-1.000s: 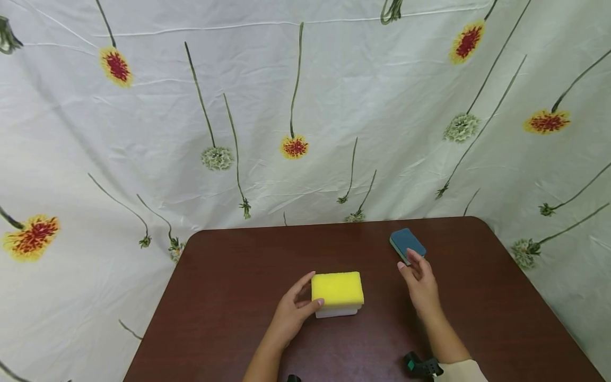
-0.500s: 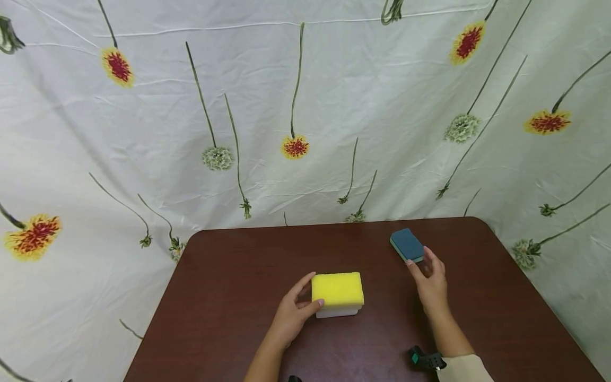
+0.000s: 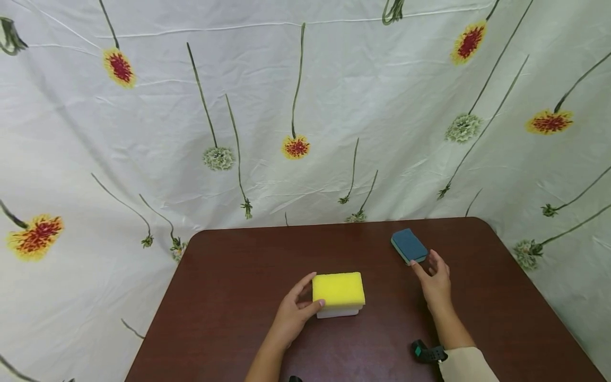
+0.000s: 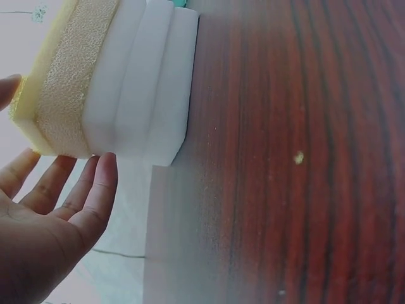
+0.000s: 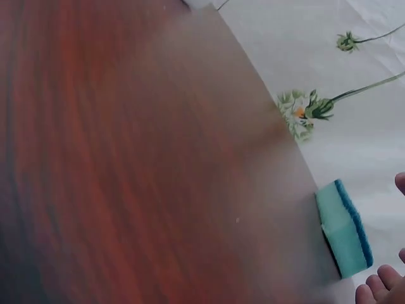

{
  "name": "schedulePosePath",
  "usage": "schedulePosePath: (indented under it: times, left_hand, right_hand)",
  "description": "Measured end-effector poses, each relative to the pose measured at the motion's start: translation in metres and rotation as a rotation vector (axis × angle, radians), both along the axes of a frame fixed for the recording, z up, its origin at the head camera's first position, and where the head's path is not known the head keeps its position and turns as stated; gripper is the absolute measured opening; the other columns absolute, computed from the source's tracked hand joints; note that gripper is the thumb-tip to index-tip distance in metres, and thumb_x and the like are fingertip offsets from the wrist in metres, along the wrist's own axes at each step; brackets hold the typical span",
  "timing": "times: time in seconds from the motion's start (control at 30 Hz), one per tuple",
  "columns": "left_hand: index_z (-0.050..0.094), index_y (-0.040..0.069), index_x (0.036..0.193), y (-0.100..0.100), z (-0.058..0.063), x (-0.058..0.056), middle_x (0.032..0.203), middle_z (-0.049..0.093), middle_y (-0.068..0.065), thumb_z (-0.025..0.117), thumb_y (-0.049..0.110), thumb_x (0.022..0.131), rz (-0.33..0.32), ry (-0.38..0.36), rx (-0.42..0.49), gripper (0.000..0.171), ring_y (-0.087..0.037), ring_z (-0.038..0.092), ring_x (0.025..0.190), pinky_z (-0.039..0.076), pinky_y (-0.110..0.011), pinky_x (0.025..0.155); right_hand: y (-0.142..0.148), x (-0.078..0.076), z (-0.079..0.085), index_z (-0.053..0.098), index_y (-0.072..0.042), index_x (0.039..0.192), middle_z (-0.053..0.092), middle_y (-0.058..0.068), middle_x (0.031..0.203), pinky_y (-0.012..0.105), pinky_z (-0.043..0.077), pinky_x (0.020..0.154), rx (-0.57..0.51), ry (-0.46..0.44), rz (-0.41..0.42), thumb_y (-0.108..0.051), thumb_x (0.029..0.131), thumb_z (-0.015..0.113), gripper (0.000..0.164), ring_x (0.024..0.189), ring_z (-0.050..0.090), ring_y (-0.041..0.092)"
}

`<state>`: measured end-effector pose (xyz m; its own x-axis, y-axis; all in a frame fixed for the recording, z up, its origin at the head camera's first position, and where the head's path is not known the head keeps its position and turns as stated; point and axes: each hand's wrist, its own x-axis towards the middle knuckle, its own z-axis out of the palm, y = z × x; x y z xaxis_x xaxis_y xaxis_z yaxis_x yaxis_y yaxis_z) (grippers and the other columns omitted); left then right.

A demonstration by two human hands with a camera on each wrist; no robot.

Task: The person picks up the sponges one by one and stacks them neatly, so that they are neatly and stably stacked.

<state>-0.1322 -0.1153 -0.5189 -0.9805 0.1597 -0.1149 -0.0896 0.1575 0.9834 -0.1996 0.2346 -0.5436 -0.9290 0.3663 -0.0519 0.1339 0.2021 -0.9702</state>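
Observation:
A yellow sponge (image 3: 338, 289) tops a stack of white foam blocks (image 4: 142, 88) on the table. My left hand (image 3: 292, 315) holds the stack at its left end, thumb on the near edge of the yellow sponge and fingertips against the side. A blue-topped sponge (image 3: 409, 245) with a pale green foam body (image 5: 342, 234) lies flat near the far edge. Just to its near right is my right hand (image 3: 436, 284), fingers loosely bent, holding nothing. Whether its thumb touches the sponge's near corner I cannot tell; the right wrist view has the fingertips apart from it.
The dark red-brown table (image 3: 238, 297) has rounded far corners. Behind it hangs a white flowered cloth (image 3: 267, 95). A black wrist strap (image 3: 428, 352) is on my right arm, above a cream sleeve (image 3: 468, 366).
My right hand has drawn back to the right from the blue-topped sponge, whose top now shows in full. My left hand and the stack stay as they were.

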Motion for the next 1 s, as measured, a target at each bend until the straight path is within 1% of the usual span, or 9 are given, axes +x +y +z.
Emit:
schedulePosePath:
  times: [0.13, 0.37, 0.67, 0.83, 1.0]
  left_hand:
    - [0.047, 0.034, 0.15, 0.0, 0.0, 0.0, 0.154, 0.046, -0.022, 0.078, 0.03, 0.09, -0.003, 0.003, 0.002, 0.068, -0.027, 0.068, 0.106, 0.057, -0.039, 0.089]
    - [0.046, 0.034, 0.15, 0.0, 0.0, 0.0, 0.153, 0.046, -0.021, 0.078, 0.03, 0.09, -0.007, 0.003, 0.008, 0.068, -0.026, 0.068, 0.105, 0.057, -0.037, 0.088]
    - [0.047, 0.035, 0.149, 0.0, 0.001, 0.0, 0.153, 0.047, -0.021, 0.078, 0.031, 0.089, -0.001, 0.009, 0.009, 0.068, -0.026, 0.068, 0.103, 0.057, -0.038, 0.088]
    - [0.047, 0.036, 0.149, 0.0, 0.0, 0.0, 0.153, 0.047, -0.021, 0.078, 0.031, 0.089, -0.007, 0.008, 0.015, 0.068, -0.027, 0.068, 0.103, 0.057, -0.038, 0.088]
    - [0.046, 0.036, 0.15, 0.0, 0.0, 0.0, 0.153, 0.046, -0.021, 0.078, 0.031, 0.089, -0.009, 0.008, 0.018, 0.069, -0.027, 0.067, 0.104, 0.057, -0.038, 0.088]
  right_hand:
    - [0.003, -0.003, -0.004, 0.02, -0.01, 0.162, 0.022, 0.022, 0.163, 0.052, 0.027, 0.123, 0.001, -0.023, 0.018, -0.034, 0.096, 0.07, 0.086, 0.15, 0.027, 0.041]
    - [0.003, -0.009, -0.01, 0.018, -0.008, 0.162, 0.023, 0.024, 0.162, 0.052, 0.028, 0.122, 0.006, -0.037, 0.016, -0.033, 0.096, 0.07, 0.088, 0.149, 0.028, 0.042]
    - [0.006, -0.019, -0.014, 0.012, -0.011, 0.163, 0.018, 0.023, 0.164, 0.055, 0.035, 0.117, 0.106, -0.099, 0.051, -0.04, 0.094, 0.072, 0.095, 0.145, 0.031, 0.043]
    - [0.007, -0.023, -0.015, 0.012, -0.008, 0.163, 0.017, 0.024, 0.163, 0.055, 0.034, 0.118, 0.133, -0.097, 0.061, -0.036, 0.095, 0.071, 0.094, 0.148, 0.027, 0.042]
    - [0.008, -0.025, -0.015, 0.013, -0.007, 0.162, 0.018, 0.026, 0.162, 0.056, 0.035, 0.117, 0.166, -0.11, 0.062, -0.035, 0.095, 0.071, 0.093, 0.148, 0.027, 0.042]
